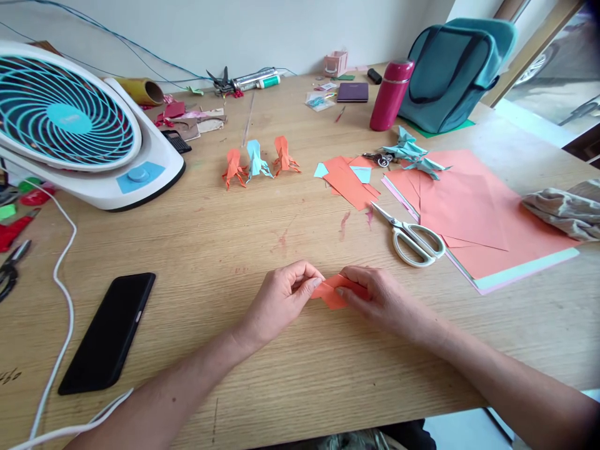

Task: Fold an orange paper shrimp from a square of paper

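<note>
Between my two hands, just above the wooden table, is a small folded piece of orange paper (334,298). My left hand (287,294) pinches its left tip between thumb and forefinger. My right hand (375,297) grips the right part, thumb on the near face and fingers behind, hiding some of the paper. White-handled scissors (415,242) lie beyond my right hand, blades pointing away to the left. Farther back stand two orange folded-paper figures (233,167) with a light blue figure (255,159) between them.
A fan (135,169) and a black phone (110,331) are on the left, with a white cable (70,300). At right lie orange paper sheets (469,212), cut paper pieces (349,181) and blue folded figures (410,147). A pink bottle (392,97) and teal bag (450,75) stand behind.
</note>
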{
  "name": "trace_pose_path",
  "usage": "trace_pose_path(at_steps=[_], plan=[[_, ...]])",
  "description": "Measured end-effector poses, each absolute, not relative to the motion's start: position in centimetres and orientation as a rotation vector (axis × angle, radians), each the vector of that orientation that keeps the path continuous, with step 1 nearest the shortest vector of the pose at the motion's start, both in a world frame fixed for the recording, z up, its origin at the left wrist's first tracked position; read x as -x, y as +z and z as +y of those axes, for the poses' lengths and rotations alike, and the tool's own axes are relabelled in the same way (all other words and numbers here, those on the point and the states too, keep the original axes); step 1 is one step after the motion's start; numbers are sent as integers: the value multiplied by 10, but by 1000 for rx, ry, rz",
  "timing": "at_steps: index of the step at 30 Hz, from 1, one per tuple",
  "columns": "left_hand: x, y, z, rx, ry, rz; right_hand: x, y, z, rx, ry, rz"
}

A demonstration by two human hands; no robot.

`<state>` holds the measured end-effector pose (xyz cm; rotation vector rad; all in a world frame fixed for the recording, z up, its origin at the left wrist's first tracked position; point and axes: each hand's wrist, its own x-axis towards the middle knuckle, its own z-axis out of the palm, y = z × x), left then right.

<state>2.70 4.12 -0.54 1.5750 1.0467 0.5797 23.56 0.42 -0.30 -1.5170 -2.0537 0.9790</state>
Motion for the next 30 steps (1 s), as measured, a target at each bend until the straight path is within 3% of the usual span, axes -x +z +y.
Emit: trace_pose_path(at_steps=[4,10,30], plan=[[-26,-8,36,-1713,467,1095,-237,-4,2,1532,952,-2099],[-26,-5,33,-2060,507,1107,-237,-6,-1,1410,527,-2197],[-25,-12,38,-2279,490,948,-236,-12,7,1350,825,-2186]])
